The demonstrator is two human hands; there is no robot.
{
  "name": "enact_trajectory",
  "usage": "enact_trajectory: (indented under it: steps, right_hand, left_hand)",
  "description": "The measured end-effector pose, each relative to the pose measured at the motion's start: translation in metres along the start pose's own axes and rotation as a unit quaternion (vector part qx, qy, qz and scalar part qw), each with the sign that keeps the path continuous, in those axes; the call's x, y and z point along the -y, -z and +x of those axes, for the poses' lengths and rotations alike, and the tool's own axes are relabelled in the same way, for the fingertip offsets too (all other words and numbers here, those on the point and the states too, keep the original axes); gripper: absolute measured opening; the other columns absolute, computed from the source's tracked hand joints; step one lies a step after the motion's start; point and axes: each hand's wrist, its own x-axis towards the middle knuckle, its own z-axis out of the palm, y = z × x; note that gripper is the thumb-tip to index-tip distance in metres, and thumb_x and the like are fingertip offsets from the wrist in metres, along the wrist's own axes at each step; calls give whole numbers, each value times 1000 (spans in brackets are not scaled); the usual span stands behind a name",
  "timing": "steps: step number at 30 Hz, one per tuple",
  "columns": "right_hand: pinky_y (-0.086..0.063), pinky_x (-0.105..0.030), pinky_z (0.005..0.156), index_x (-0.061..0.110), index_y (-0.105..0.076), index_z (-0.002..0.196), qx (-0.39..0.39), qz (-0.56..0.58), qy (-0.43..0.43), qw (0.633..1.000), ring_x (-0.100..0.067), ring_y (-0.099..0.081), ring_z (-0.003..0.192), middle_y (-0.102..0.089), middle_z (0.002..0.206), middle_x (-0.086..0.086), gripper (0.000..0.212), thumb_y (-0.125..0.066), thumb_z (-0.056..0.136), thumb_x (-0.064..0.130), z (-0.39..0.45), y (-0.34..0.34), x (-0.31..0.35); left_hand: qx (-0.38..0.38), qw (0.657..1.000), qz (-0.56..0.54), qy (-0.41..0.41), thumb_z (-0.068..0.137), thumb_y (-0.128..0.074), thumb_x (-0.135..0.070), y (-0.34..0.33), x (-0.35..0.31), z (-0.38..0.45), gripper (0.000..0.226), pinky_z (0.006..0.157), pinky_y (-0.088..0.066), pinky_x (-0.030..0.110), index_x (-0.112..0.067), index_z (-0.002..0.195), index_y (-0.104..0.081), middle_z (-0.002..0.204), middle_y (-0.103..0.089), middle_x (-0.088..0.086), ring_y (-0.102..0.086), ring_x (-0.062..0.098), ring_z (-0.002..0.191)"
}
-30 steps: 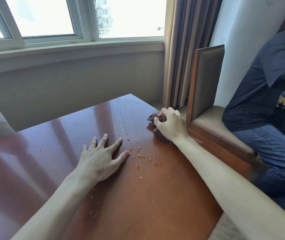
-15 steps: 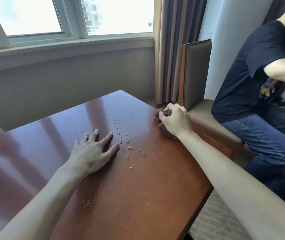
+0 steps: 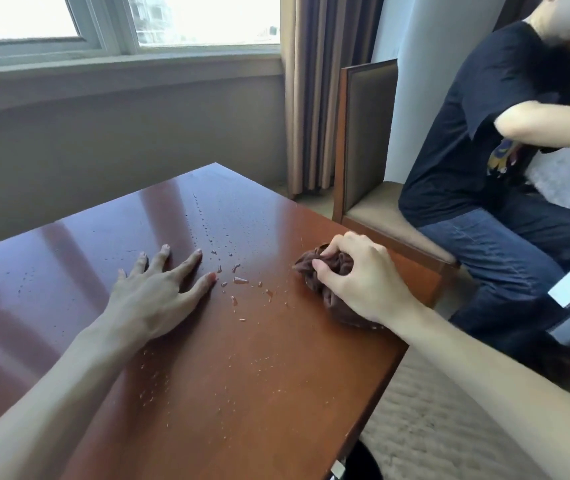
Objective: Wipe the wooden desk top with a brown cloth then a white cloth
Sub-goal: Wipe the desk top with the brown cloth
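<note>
The glossy wooden desk top (image 3: 242, 375) fills the lower left, with water droplets (image 3: 238, 280) scattered across its middle. My right hand (image 3: 363, 282) grips a crumpled brown cloth (image 3: 328, 268) and holds it down on the desk near the right edge. My left hand (image 3: 159, 289) lies flat on the wood with fingers spread, just left of the droplets. No white cloth can be seen.
A wooden chair (image 3: 363, 150) stands just past the desk's right edge, and a person in a dark shirt and jeans (image 3: 484, 150) sits on it. Curtains (image 3: 314, 91) hang behind, a window (image 3: 121, 22) runs along the back, and carpet (image 3: 432, 427) lies below.
My right hand has dragged the brown cloth a little toward me along the right edge. My left hand stays flat in place. The view has tilted and shifted.
</note>
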Motion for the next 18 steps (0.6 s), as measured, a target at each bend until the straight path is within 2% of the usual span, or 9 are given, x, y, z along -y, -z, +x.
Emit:
enact_trajectory:
  steps: [4, 6, 8, 10, 12, 14, 16, 18]
  right_hand:
    - [-52, -35, 74, 23, -67, 88, -59, -57, -126, 989, -27, -62, 97, -67, 96, -1, 23, -61, 90, 45, 89, -21, -41]
    - [-51, -36, 72, 21, -65, 86, -77, -79, -152, 982, -30, -60, 96, -65, 95, -3, 23, -59, 90, 43, 93, -25, -41]
    - [-46, -34, 71, 22, -62, 85, -95, -81, -131, 983, -26, -56, 94, -62, 93, 0, 20, -60, 90, 41, 62, -21, -25]
    - [-39, -31, 71, 27, -60, 85, -67, -40, -83, 994, -18, -52, 91, -58, 90, 9, 16, -65, 88, 41, 6, -10, 1]
    - [-42, -31, 75, 29, -61, 86, -11, 5, -32, 999, -13, -52, 91, -57, 88, 13, 17, -66, 86, 45, -42, 2, 18]
    - [-46, -33, 78, 28, -64, 87, -7, -7, -8, 1000, -14, -56, 92, -60, 88, 13, 20, -65, 85, 48, -38, 11, 6]
    - [-49, -35, 77, 26, -66, 87, -51, -47, -30, 997, -19, -59, 91, -63, 90, 7, 19, -66, 87, 45, -2, 9, -19]
    - [-51, -36, 74, 22, -66, 88, -86, -71, -107, 988, -26, -61, 92, -64, 92, -1, 20, -65, 89, 42, 35, 7, -39]
  left_hand:
    - [5, 1000, -1, 4, 84, -4, -85, -1, 0, 0, 77, 121, -16, 57, -56, 155, -6, 169, -7, 2, -9, 32, 155]
    - [1, 1000, -4, 4, 84, -5, -84, 0, -1, 0, 77, 121, -16, 57, -56, 155, -7, 169, -7, 2, -9, 32, 154]
    - [5, 1000, -2, 1, 82, -4, -85, 1, 0, 0, 78, 121, -17, 57, -56, 155, -8, 169, -8, 2, -10, 32, 154]
    - [3, 1000, -2, 2, 83, -4, -85, 1, 0, -1, 78, 121, -16, 57, -56, 155, -8, 169, -8, 3, -10, 33, 154]
    - [2, 1000, 1, 3, 84, -4, -84, 0, 0, -2, 76, 121, -16, 56, -56, 155, -8, 169, -8, 3, -10, 32, 154]
    - [-2, 1000, 3, 2, 85, -5, -83, 0, -2, -2, 76, 121, -16, 56, -55, 155, -8, 169, -8, 3, -10, 33, 154]
    - [-4, 1000, 0, 2, 85, -6, -83, 1, -2, -1, 76, 121, -17, 56, -55, 155, -8, 169, -8, 3, -11, 33, 154]
    - [-5, 1000, -2, 2, 85, -6, -84, -1, -2, 0, 76, 121, -18, 57, -55, 155, -9, 169, -9, 3, -12, 34, 154]
